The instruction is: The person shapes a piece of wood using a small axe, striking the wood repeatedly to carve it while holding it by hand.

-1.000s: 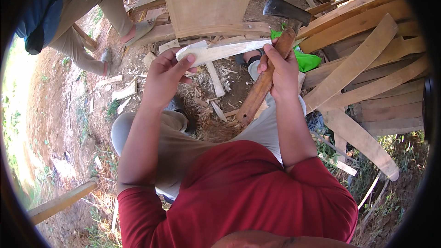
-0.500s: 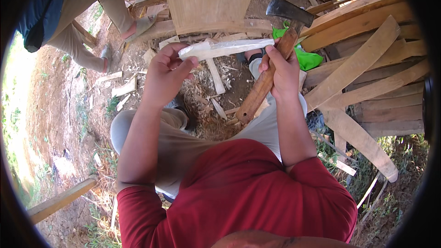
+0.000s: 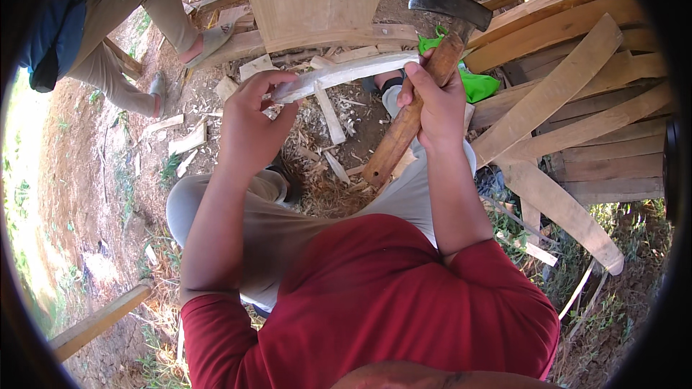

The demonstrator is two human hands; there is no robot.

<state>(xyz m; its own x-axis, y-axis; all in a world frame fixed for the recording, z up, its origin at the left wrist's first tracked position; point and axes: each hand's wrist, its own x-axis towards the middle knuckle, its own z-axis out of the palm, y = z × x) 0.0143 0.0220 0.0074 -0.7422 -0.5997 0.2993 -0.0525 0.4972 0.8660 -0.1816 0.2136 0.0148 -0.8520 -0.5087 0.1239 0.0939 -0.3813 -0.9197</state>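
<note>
A pale, whittled strip of wood spans the space between my two hands, slightly bowed and tapering to the right. My left hand has its left end between the fingers and thumb, the thumb just below the wood. My right hand is closed round the wooden handle of a hatchet and also pinches the strip's right end under its thumb. The hatchet's dark metal head points up and away from me; the handle's butt, with a small hole, slants down over my right thigh.
A wide wooden board stands ahead. Curved planks are piled on the right, beside a bright green bag. Offcuts and shavings litter the dirt. Another person's legs are at the upper left. A timber lies lower left.
The strip's left end has dropped a little and its face has turned. My left thumb has shifted off its face to below it. The view has moved slightly.
</note>
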